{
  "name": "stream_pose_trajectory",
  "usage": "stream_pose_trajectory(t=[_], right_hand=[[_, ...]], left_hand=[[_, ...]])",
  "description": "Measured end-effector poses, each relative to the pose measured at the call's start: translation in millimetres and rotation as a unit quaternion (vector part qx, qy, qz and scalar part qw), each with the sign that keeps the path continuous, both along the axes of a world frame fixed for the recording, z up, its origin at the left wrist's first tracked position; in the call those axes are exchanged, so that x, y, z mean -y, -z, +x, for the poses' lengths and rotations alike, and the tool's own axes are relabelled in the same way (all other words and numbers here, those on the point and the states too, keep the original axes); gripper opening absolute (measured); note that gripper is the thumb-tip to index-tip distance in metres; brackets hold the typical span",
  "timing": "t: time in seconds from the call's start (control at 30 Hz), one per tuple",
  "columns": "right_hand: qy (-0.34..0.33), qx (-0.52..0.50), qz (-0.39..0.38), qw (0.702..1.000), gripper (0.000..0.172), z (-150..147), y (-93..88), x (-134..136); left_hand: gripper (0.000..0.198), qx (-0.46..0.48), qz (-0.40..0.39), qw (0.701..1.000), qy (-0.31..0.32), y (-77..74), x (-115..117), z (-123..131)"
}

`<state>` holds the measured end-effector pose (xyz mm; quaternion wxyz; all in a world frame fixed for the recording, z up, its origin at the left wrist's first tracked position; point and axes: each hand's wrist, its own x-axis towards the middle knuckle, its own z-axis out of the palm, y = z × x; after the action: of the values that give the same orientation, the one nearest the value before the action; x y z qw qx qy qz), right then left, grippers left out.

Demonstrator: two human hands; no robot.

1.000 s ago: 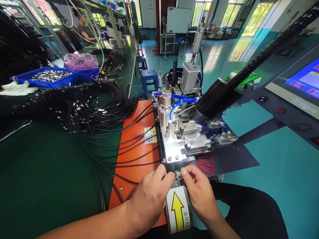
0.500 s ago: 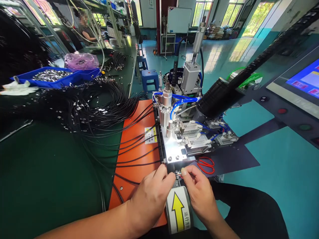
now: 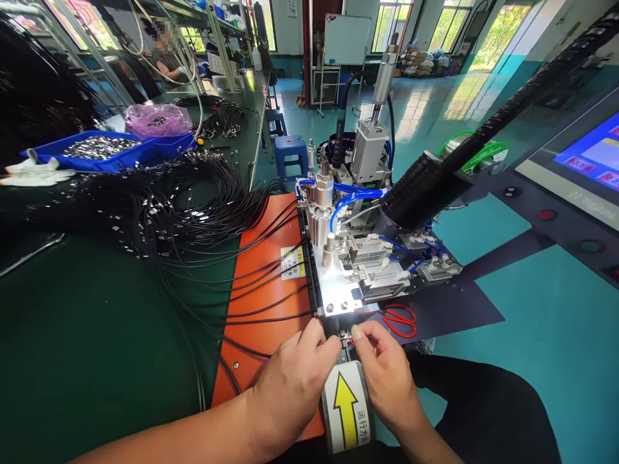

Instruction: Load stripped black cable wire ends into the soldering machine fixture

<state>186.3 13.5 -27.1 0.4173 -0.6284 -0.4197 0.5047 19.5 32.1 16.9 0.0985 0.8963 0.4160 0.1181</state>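
Note:
My left hand [image 3: 309,364] is closed at the front end of the machine's metal track, its fingers curled down. A black cable [image 3: 246,348] runs under this hand, which appears to grip its end; the fingertips are partly hidden. Opposite it, my right hand [image 3: 384,367] pinches with thumb and index finger. A bit of thin red wire [image 3: 352,342] shows at those fingertips, beside a small metal part [image 3: 345,336] between the two hands. Right behind the hands stands the machine [image 3: 338,283], with metal cylinders and blue air tubes.
Red-handled scissors [image 3: 400,321] lie right of the track. Several black cables cross the orange plate [image 3: 261,277] from a large bundle [image 3: 193,200]. A blue tray [image 3: 101,151] holds small metal parts. A control panel [image 3: 556,212] stands at right. Another person [image 3: 167,55] sits far left.
Both my hands stay in almost the same place and grip. The far person's arm has shifted slightly.

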Motion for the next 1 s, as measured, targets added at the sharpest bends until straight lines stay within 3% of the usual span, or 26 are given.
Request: stream_pose_trajectory(t=[0.3, 0.53, 0.73, 1.0], right_hand=[[-0.008, 0.035, -0.002, 0.999, 0.036, 1.5, 2.8, 0.3], [0.008, -0.001, -0.013, 1.0, 0.039, 0.1, 6.2, -1.0], [0.003, -0.009, -0.025, 1.0, 0.038, 6.4, -2.5, 7.6], [-0.027, 0.073, -0.01, 0.997, 0.03, 6.8, -13.4, 9.0]], left_hand=[[0.023, -0.01, 0.022, 1.0, 0.004, -7.3, -1.6, -0.1], [0.022, -0.038, -0.022, 0.999, 0.012, -14.7, -3.5, 1.6], [0.02, -0.053, -0.056, 0.997, 0.012, -15.2, -4.6, 2.7], [0.021, -0.068, -0.079, 0.994, 0.012, -18.2, -4.2, 2.1]])
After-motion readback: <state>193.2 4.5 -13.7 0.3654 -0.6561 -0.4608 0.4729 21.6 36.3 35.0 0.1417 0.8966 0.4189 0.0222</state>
